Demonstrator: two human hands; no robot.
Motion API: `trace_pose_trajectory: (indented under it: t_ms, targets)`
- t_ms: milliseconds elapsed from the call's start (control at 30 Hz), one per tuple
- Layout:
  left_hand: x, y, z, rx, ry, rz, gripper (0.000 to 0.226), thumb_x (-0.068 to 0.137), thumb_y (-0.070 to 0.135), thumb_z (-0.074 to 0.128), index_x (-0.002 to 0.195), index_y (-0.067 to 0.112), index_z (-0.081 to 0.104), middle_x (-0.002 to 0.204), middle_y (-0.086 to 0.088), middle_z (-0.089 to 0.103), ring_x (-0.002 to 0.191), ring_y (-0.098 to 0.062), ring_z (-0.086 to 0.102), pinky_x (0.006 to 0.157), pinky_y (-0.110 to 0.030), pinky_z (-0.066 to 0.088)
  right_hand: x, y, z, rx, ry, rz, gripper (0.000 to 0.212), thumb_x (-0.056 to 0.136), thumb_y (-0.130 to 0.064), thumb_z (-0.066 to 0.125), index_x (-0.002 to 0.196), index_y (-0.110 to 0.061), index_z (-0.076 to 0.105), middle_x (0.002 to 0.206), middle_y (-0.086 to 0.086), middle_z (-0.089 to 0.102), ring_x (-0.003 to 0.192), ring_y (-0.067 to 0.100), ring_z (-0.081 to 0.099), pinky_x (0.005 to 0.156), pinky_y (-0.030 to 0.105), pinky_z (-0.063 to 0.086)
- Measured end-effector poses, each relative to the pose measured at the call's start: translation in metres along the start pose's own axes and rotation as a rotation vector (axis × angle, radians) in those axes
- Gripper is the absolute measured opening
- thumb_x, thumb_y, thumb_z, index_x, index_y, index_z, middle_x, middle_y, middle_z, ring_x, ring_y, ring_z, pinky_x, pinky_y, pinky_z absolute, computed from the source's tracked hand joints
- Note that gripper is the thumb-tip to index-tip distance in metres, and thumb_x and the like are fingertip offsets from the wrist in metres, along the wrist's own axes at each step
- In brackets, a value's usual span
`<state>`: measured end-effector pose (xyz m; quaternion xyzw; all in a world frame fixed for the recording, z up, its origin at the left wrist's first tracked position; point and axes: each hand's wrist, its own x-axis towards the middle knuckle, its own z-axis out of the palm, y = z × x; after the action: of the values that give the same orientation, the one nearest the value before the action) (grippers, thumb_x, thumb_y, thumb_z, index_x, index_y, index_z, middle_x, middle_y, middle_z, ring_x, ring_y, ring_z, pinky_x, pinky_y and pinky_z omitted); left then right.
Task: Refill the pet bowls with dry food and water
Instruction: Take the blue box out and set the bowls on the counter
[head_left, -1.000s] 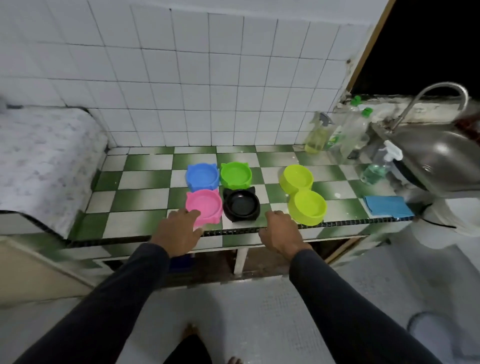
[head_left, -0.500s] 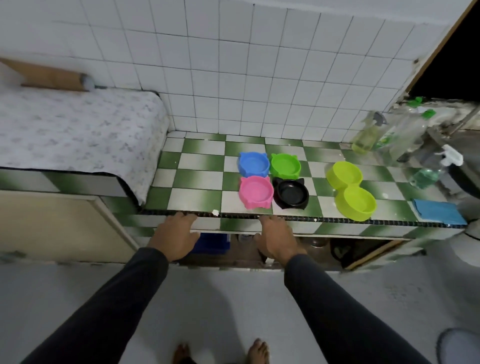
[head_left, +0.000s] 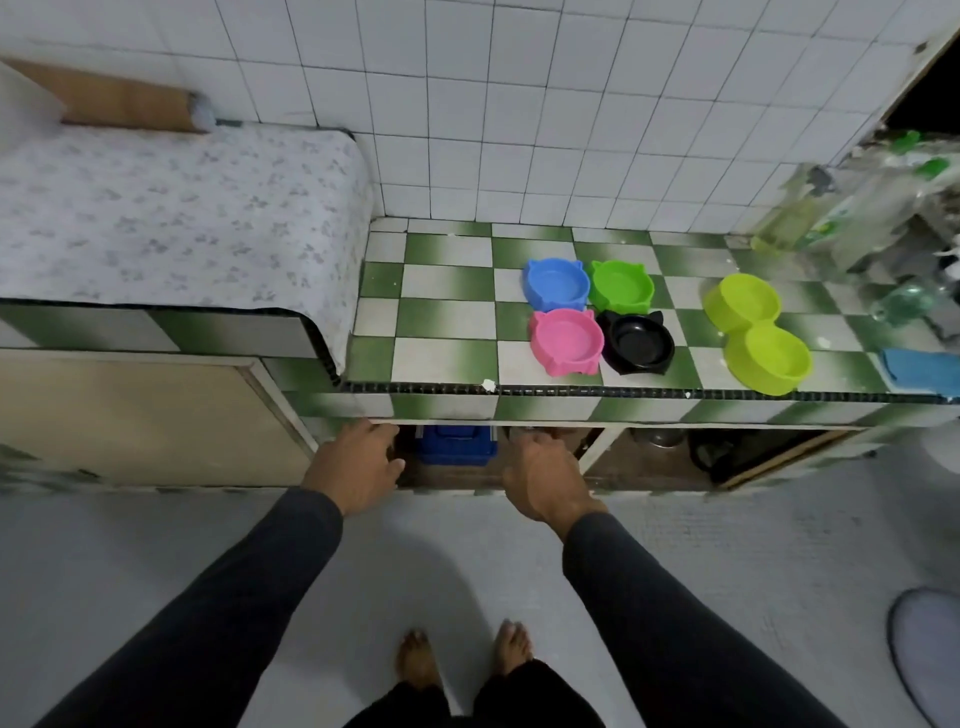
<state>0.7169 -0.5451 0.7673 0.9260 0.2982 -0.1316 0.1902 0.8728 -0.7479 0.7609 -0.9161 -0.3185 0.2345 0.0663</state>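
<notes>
While a second ago our hands rested on the counter edge beside the bowls, they have now dropped below it: the left hand (head_left: 358, 465) and right hand (head_left: 545, 480) reach toward the open shelf under the counter (head_left: 447, 291), fingers loosely spread and holding nothing. We judge we are going for the blue container (head_left: 456, 451) between them, perhaps the dry food, though its contents are hidden. The pink bowl (head_left: 566, 340), black bowl (head_left: 638, 342), blue bowl (head_left: 556, 283), green bowl (head_left: 621, 285) and yellow-green double bowl (head_left: 758, 332) sit empty on top, unfilled. The counter's overhang crowds the reach; spray bottles (head_left: 789, 218) and a blue cloth (head_left: 919, 366) lie well right.
</notes>
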Motion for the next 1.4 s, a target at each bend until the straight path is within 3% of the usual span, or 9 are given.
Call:
trace_pose_trajectory:
  t_ms: [133, 300, 533, 1000, 1400]
  targets:
    - [0.001, -0.005, 0.016, -0.006, -0.033, -0.023, 0.052, 0.102, 0.037, 0.053, 0.151, 0.021, 0.045, 0.142, -0.01, 0.053, 0.131, -0.033, 0.048, 0.104, -0.047, 0.047, 0.006, 0.001, 0.014, -0.018, -0.024, 0.016, 0.039, 0.092, -0.028, 0.051, 0.128, -0.013, 0.055, 0.129, 0.014, 0.059, 0.115, 0.034, 0.054, 0.101, 0.047, 0.047]
    - [0.012, -0.009, 0.044, -0.047, -0.049, -0.03, 0.048, 0.101, 0.035, 0.053, 0.146, 0.02, 0.05, 0.138, -0.01, 0.054, 0.126, -0.032, 0.05, 0.102, -0.044, 0.047, 0.022, 0.01, 0.038, -0.022, -0.097, 0.04, 0.043, 0.095, -0.033, 0.054, 0.132, -0.012, 0.051, 0.13, 0.016, 0.056, 0.118, 0.033, 0.051, 0.101, 0.045, 0.045]
    - [0.045, -0.022, 0.104, -0.063, -0.076, -0.041, 0.055, 0.102, 0.035, 0.054, 0.152, 0.016, 0.045, 0.146, -0.011, 0.051, 0.131, -0.033, 0.047, 0.108, -0.045, 0.044, 0.056, 0.03, 0.092, 0.031, -0.194, 0.07, 0.052, 0.096, -0.033, 0.056, 0.143, -0.016, 0.043, 0.146, 0.017, 0.047, 0.132, 0.034, 0.044, 0.11, 0.046, 0.041]
    - [0.17, -0.083, 0.303, -0.082, -0.166, -0.007, 0.055, 0.104, 0.035, 0.054, 0.154, 0.014, 0.043, 0.149, -0.015, 0.051, 0.132, -0.035, 0.049, 0.106, -0.046, 0.046, 0.195, 0.106, 0.29, 0.088, -0.181, 0.032, 0.067, 0.093, -0.033, 0.062, 0.151, -0.017, 0.033, 0.15, 0.015, 0.043, 0.132, 0.034, 0.044, 0.108, 0.044, 0.039]
    - [0.305, -0.141, 0.462, -0.14, 0.068, -0.006, 0.054, 0.1, 0.025, 0.064, 0.147, 0.001, 0.051, 0.143, -0.026, 0.052, 0.13, -0.042, 0.049, 0.11, -0.045, 0.04, 0.342, 0.164, 0.436, 0.263, 0.056, -0.048, 0.059, 0.089, -0.022, 0.068, 0.143, -0.008, 0.047, 0.137, 0.018, 0.055, 0.124, 0.037, 0.052, 0.106, 0.038, 0.044]
